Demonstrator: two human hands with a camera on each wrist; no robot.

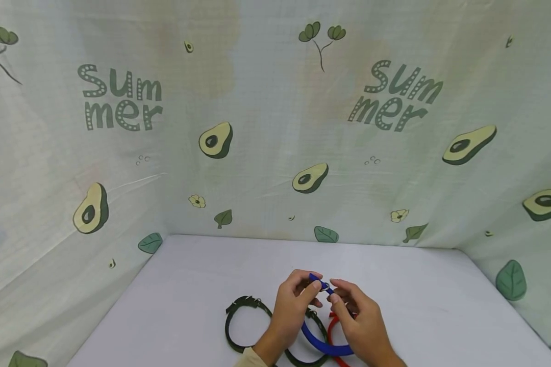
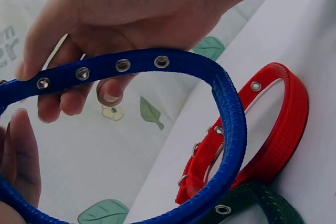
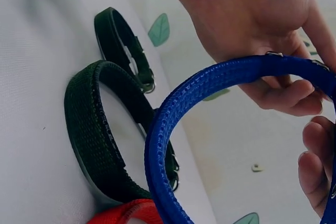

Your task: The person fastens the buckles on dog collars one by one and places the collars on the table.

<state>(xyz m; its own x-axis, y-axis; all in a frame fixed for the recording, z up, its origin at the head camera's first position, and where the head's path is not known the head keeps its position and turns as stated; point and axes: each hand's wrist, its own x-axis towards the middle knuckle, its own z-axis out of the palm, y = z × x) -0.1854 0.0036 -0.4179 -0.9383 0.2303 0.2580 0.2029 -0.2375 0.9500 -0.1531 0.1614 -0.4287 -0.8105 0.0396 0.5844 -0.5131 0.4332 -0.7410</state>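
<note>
Both hands hold a blue collar, a looped strap with metal eyelets and a buckle. My left hand pinches the strap near its buckle end, thumb on top. Close beside it, my right hand grips the other side of the join with thumb and fingers. The left wrist view shows several eyelets along the blue strap, under the left hand. In the right wrist view the loop hangs below the right hand. How far the strap passes through the buckle is hard to tell.
Two dark green collars lie buckled in loops on the white table. A red collar stands on its edge beside them, partly behind the right hand in the head view. A printed cloth hangs behind the table.
</note>
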